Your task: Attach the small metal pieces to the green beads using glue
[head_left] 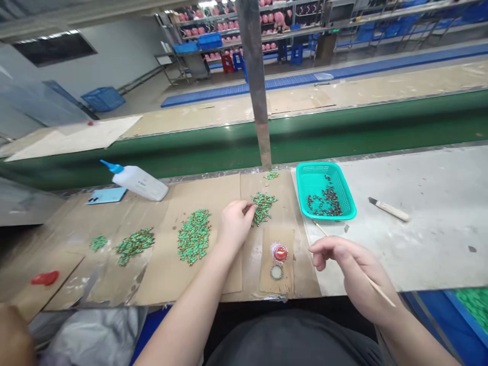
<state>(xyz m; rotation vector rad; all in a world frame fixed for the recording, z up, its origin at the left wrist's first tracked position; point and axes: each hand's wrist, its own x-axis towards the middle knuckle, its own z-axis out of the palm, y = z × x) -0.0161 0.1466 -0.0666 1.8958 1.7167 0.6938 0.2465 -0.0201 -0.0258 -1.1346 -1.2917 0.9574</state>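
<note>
My left hand (236, 219) has its fingertips pinched together at the left edge of a pile of small green-and-gold pieces (263, 207). Whatever is between those fingertips is too small to make out. My right hand (358, 272) is closed around a thin wooden stick (381, 296), whose far end points toward the green basket (305, 211). Dark small pieces (328, 202) lie in that basket. Between my hands, a cardboard strip (266, 282) bears a small round dish of red paste (280, 253) and a bottle cap (276, 272) with a pale inside.
More green pieces lie in piles on the left, the largest (194, 236) on cardboard. A white bottle with blue nozzle (141, 183), a light-blue phone (107, 195) and a red object (46, 278) are farther left. A knife (389, 209) lies right. A metal post (256, 76) rises behind.
</note>
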